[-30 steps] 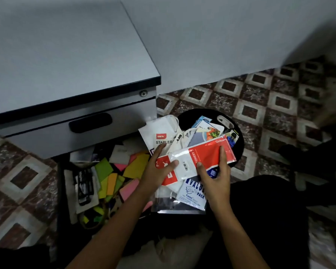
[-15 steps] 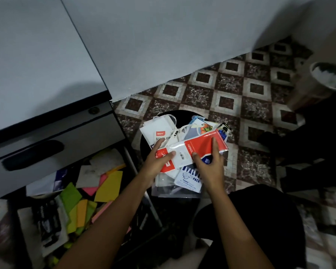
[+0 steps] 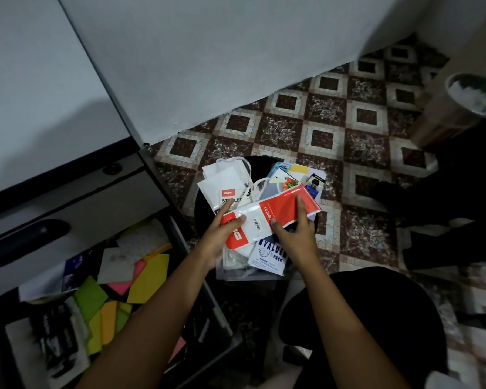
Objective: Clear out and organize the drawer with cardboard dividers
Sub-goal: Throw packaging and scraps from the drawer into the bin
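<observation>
Yellow, green and pink notes (image 3: 149, 276) are lying loose in the open drawer (image 3: 216, 311), nearest me at lower left. Just past it, I am watching the left hand (image 3: 222, 237) pinching the red-and-white packet (image 3: 278, 211), thumb on top. The right hand (image 3: 295, 234) is gripping its near edge, forefinger stretched across the red. Other packets (image 3: 227, 186) are lying underneath, beyond the fingers.

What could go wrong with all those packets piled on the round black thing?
The pile lies loose and uneven on the round black stand. Setting the red-and-white packet, held by the left hand and right hand, on top might slide packets onto the floor. The left arm crosses the open drawer and might bump it.
</observation>
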### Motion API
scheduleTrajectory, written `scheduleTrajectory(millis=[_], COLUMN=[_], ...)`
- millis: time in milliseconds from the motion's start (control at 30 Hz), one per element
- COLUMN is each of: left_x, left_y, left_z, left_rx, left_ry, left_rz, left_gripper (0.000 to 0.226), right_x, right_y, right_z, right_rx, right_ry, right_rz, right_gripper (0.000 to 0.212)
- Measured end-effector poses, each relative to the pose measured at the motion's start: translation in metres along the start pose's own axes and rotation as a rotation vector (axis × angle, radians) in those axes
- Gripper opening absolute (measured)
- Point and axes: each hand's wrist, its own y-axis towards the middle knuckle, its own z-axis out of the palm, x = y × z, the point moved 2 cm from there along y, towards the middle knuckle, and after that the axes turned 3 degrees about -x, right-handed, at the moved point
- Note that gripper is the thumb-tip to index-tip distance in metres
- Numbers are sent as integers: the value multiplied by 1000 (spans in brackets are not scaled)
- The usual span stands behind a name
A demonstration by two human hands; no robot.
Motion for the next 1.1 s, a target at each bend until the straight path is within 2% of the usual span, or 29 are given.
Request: scheduleTrajectory(millis=[200, 367, 500, 733, 833, 1000, 1100], left_x=[-2, -5, -4, -10, -12, -18, -23], left_y=[5, 8, 10, 12, 15, 14, 9], left_z=[-6, -6, -5, -8, -12, -11, -13], left_rx=[-28, -87, -71, -143, -199, -265, -260], left_ry=[24, 160, 202, 167, 121, 361, 474], left_rz=[12, 25, 20, -36, -41, 104, 151], left_gripper=[60, 69, 73, 59, 55, 40, 41], right_x=[7, 6, -1, 10, 18, 25, 29], right_y=[5, 13, 18, 26, 29, 21, 12], right_z=[11, 19, 24, 19, 11, 4, 3], right_rx=[65, 127, 176, 42, 15, 62, 66], right_ry=[-115, -235, -301, -160, -149, -169, -127], right_rz=[40, 44, 84, -21, 2, -30, -58], right_gripper=[85, 83, 76, 48, 41, 35, 32])
